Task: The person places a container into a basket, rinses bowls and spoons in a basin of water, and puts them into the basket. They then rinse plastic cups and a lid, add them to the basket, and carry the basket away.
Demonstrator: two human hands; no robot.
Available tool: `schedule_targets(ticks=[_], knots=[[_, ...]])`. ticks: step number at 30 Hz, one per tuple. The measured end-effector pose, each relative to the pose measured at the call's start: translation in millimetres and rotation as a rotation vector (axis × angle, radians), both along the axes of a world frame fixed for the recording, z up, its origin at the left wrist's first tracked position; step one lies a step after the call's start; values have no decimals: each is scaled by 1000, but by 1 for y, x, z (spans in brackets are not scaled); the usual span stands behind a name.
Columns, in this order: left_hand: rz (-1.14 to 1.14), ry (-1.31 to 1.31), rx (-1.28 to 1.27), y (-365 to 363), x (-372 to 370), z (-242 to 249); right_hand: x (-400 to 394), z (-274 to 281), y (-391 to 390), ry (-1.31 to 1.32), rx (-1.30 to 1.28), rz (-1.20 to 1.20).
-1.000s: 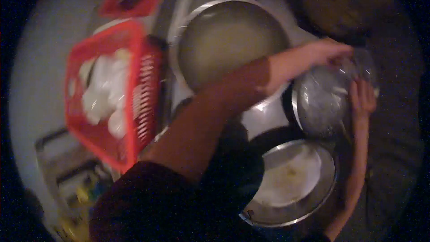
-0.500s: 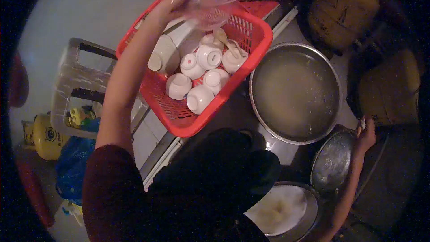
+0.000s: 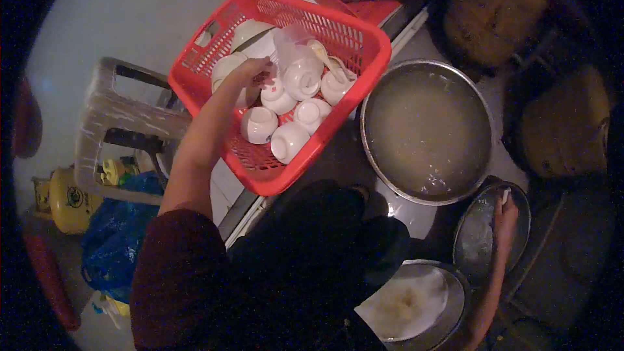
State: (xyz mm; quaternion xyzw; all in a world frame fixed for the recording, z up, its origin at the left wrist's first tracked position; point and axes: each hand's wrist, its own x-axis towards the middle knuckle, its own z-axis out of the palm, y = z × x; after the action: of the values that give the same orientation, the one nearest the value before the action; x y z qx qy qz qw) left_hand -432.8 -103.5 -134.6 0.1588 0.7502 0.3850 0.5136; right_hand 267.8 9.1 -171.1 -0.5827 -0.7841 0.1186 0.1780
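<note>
My left hand [image 3: 259,74] is inside the red plastic basket [image 3: 286,185], fingers stretched out and apart. A clear, see-through bowl [image 3: 296,49], blurred, lies just beyond my fingertips, over a white cup. Several white cups and small bowls [image 3: 290,143] rest upside down around it. A pale spoon [image 3: 320,54] leans among them, and larger white bowls [image 3: 249,31] stand at the far side. My right hand [image 3: 506,216] is closed over the oval metal basin [image 3: 478,237]. A small white piece shows at its fingers; I cannot tell what it is.
A wide metal basin [image 3: 426,133] of cloudy water stands right of the basket. Nearer is another metal basin [image 3: 458,299] with whitish, foamy contents. A worn plastic stool [image 3: 97,123], a blue plastic bag [image 3: 120,240] and a yellow container [image 3: 68,198] are at left. A second red basket [image 3: 364,6] sits behind.
My left hand has come down from above the far rim into the basket and let go of the clear bowl among the cups. My right hand has shifted down and left over the oval basin.
</note>
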Motion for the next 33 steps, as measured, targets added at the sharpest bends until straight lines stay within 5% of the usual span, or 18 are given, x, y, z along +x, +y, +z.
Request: schedule_targets(ticks=[3, 5, 6, 8, 11, 15, 19, 22, 24, 25, 27, 29, 30, 31, 32, 33], knots=[[-60, 216, -76, -6, 14, 15, -16, 9, -2, -77, 167, 117], [-267, 749, -113, -8, 40, 49, -40, 29, 0, -131, 229, 150], [-268, 748, -113, -5, 45, 55, -57, 49, -1, -214, 367, 235], [-390, 1127, 261, -2, 52, 64, -101, 83, -8, -175, 491, 276], [-426, 769, 243, 6, 103, 111, -193, 137, -27, 196, 576, 342], [-381, 428, 92, -4, 122, 118, -316, 151, -55, 888, 324, 964], [-152, 99, 0, -29, 152, 113, -392, 144, -84, 457, -99, 1046], [-219, 132, -34, -41, 123, 72, -359, 128, -86, 664, 120, 1070], [-167, -21, -156, -42, 111, 54, -309, 115, -60, 647, 175, 850], [-186, 22, -237, -41, 103, 45, -272, 107, -43, 563, 96, 684], [-349, 305, -134, -54, 77, 28, -177, 56, -17, 838, -23, 114], [-298, 730, -76, -56, 79, 31, -53, -35, 11, 472, 57, -364], [-318, 699, -27, -56, 75, 35, 6, -67, -3, 28, 174, -530], [-327, 669, 22, -57, 70, 38, 71, -95, -16, -226, -219, -563], [-348, 660, 24, -58, 67, 41, 124, -144, -40, -357, 68, -591], [-293, 645, 45, -56, 66, 42, 157, -166, -59, -350, -189, -700]])
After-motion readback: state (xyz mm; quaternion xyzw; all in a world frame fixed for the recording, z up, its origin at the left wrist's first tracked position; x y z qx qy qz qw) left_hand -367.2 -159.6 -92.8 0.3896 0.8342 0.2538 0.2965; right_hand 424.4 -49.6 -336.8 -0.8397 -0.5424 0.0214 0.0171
